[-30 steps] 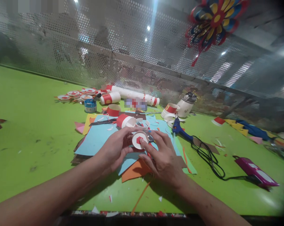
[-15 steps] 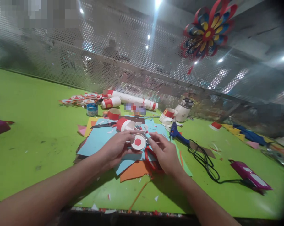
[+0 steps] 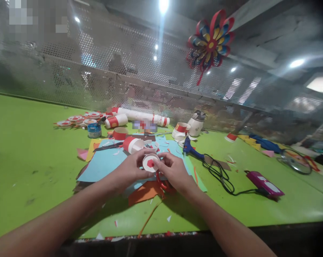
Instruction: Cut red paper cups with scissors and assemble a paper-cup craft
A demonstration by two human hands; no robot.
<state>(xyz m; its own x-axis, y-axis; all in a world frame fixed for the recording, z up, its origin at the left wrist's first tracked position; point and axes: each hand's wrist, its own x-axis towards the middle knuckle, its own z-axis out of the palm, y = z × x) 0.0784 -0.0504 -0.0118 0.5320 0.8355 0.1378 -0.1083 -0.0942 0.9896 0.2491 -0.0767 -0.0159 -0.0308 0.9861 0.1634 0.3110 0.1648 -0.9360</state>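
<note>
A round white paper cup bottom (image 3: 146, 165) with a red hexagon on its face is held up over the blue paper. My left hand (image 3: 133, 167) grips its left edge, fingers above and thumb below. My right hand (image 3: 172, 169) pinches it from the right, thumb pressed on the red hexagon. Below the right palm show the red handles of scissors (image 3: 163, 184); whether they lie on the paper or hang from that hand I cannot tell. Just behind are a cut red-and-white paper cup (image 3: 132, 145) and a white cup ring (image 3: 154, 145) holding scraps.
Blue paper sheets (image 3: 102, 164) and orange paper (image 3: 145, 192) lie under the hands. To the right are a blue glue gun (image 3: 193, 151), its coiled black cord and a purple power strip (image 3: 264, 185). A blue jar (image 3: 94, 130) and decorated discs (image 3: 75, 118) stand back left.
My right hand has moved in to the cup bottom, and its thumb now presses on the red hexagon. The scissor blade by those fingers no longer shows. The camera view has turned right.
</note>
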